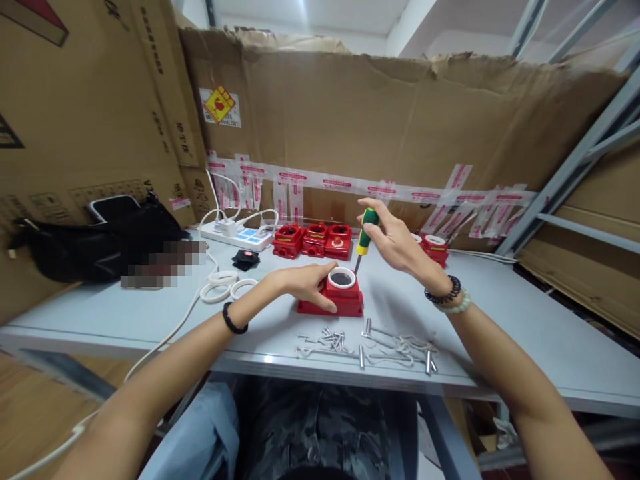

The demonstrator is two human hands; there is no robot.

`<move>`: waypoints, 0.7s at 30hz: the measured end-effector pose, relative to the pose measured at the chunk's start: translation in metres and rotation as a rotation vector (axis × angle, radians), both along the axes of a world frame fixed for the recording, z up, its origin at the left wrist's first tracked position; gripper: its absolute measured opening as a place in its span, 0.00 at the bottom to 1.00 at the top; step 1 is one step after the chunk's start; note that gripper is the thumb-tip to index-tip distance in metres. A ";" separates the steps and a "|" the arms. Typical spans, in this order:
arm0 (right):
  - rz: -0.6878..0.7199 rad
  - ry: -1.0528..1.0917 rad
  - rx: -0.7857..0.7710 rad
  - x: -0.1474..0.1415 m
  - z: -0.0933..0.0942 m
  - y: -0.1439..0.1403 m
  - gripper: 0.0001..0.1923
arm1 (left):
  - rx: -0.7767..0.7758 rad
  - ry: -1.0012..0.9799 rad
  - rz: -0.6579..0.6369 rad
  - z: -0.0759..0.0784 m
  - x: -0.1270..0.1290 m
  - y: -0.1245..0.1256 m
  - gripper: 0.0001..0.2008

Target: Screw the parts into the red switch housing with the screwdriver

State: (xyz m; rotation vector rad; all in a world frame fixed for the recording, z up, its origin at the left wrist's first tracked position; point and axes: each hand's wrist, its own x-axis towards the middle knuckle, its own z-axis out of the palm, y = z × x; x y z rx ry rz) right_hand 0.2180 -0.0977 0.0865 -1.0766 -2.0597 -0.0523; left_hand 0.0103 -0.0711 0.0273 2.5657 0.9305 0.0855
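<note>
A red box-shaped housing (345,303) with a white ring (342,277) on its top sits on the table in front of me. My left hand (313,285) is closed around the left side of this housing. In my right hand (393,235) is a screwdriver (367,230) with a green and yellow handle. It stands nearly upright, its shaft pointing down at the housing's right rear corner. Whether a screw sits under the tip is too small to tell. Loose screws (334,340) lie in front of the housing, beside several metal rods with T-shaped ends (400,347) and pale cords.
Behind the housing stand more red housings (316,240), with others (434,250) behind my right hand. White rings (220,287), a black part (245,259), a power strip (237,235) and a black bag (100,243) are to the left. Cardboard (350,120) walls the back.
</note>
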 end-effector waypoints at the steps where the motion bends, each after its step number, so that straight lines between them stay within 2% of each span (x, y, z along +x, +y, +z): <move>1: 0.089 0.014 -0.052 0.001 0.001 0.000 0.22 | -0.001 -0.003 -0.004 0.000 0.000 0.000 0.40; 3: 0.157 0.029 -0.074 0.000 0.002 -0.001 0.21 | 0.000 0.002 -0.008 0.000 0.000 0.000 0.40; 4: 0.119 0.032 -0.039 -0.001 0.001 -0.002 0.20 | 0.002 0.008 -0.007 0.001 0.000 0.001 0.40; 7: -0.164 0.012 0.140 -0.009 -0.002 -0.004 0.15 | 0.009 0.015 -0.004 0.001 0.000 0.001 0.38; 9: -0.267 -0.018 0.196 -0.010 -0.004 -0.004 0.16 | 0.010 0.002 -0.011 0.001 0.000 0.001 0.38; 10: -0.241 -0.024 0.177 -0.010 -0.003 -0.003 0.16 | 0.008 -0.004 -0.014 0.001 0.000 0.001 0.37; 13: -0.003 0.014 0.028 -0.006 -0.002 -0.002 0.18 | -0.001 -0.005 -0.016 0.001 0.000 0.000 0.37; 14: 0.031 0.030 0.007 -0.005 -0.001 -0.002 0.17 | 0.000 -0.001 -0.013 0.001 0.000 0.000 0.37; 15: 0.011 0.041 0.019 -0.005 -0.001 -0.003 0.17 | 0.002 0.003 -0.007 0.001 0.000 0.000 0.37; 19: -0.287 -0.003 0.188 -0.007 -0.002 -0.006 0.17 | 0.001 0.005 0.011 0.002 0.001 -0.001 0.39; 21: -0.236 -0.019 0.155 -0.006 -0.001 -0.005 0.18 | -0.006 -0.001 0.010 0.002 0.001 -0.001 0.39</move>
